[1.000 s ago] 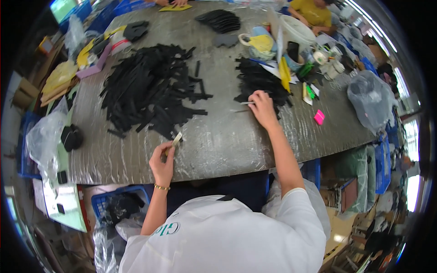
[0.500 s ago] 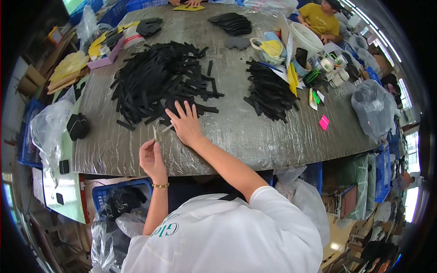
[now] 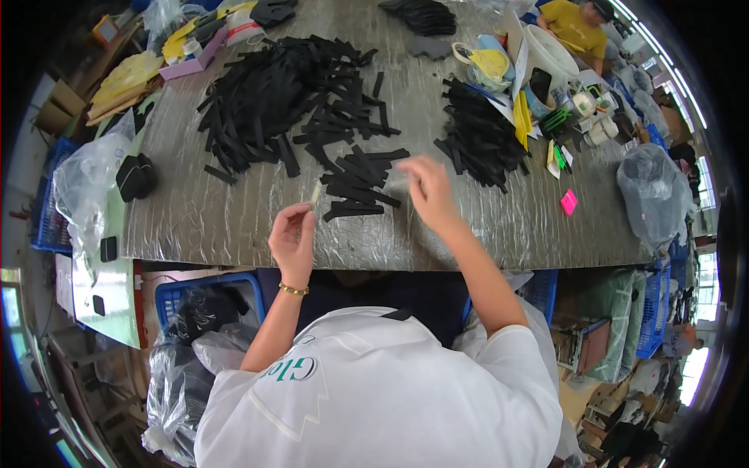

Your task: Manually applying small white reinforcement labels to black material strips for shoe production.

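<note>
Table (image 3: pixel 211 238): grey, glossy and creased, with the big strip heap on it.
Big strip heap (image 3: pixel 265 101): black flat strips, tangled; every place below is told from it.
Left hand (image 3: pixel 293 234): on its near side, thumb and fingers pinching a pale stick.
Pale stick (image 3: pixel 315 193): slim, tilted slightly upright, between the near side of the heap and the person.
Right hand (image 3: pixel 429 191): past its near right corner, fingers bent and blurred; I cannot tell whether they grip anything.
Loose strips (image 3: pixel 359 187): black, at its near right corner, between both hands.
Second strip pile (image 3: pixel 488 132): black, to its right, well apart.
Pink block (image 3: pixel 568 203): much farther to its right and nearer the person.
White bucket (image 3: pixel 552 51): well to its right, beyond the second pile.
Purple box (image 3: pixel 195 64): just left of its far part.
</note>
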Available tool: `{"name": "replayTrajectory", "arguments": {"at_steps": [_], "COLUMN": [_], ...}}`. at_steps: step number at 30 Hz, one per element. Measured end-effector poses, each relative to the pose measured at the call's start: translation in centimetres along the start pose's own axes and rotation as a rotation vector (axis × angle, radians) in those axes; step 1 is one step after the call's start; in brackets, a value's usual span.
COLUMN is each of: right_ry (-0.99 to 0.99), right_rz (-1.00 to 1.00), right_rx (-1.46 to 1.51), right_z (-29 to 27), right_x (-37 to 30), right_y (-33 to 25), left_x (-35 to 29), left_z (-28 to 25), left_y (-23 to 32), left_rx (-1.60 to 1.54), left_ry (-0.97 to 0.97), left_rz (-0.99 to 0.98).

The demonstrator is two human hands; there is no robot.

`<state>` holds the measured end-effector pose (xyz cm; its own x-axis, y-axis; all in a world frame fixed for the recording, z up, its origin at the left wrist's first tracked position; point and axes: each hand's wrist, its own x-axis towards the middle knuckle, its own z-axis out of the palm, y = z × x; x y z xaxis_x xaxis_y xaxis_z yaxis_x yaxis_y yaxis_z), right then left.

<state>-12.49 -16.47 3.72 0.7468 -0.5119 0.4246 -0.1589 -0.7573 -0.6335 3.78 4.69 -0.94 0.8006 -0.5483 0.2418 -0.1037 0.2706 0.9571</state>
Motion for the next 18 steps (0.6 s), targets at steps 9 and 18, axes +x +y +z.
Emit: {"name": "replayTrajectory", "arguments": {"at_steps": [9, 18], "right_ry": [-0.028, -0.047], "right_rz": [-0.076, -0.3], "right_rx": [-0.169, -0.444], "right_z": [4.0, 0.1], "right_x": [-4.3, -9.0], "right_y": [-0.3, -1.4], "left_x": [-0.7, -0.4], "left_z": [3.6, 3.6], "left_y": [0.8, 2.6], "left_rx": [0.076, 0.554], "left_ry": [-0.174, -0.494], "left_rz": [0.023, 0.473]}}
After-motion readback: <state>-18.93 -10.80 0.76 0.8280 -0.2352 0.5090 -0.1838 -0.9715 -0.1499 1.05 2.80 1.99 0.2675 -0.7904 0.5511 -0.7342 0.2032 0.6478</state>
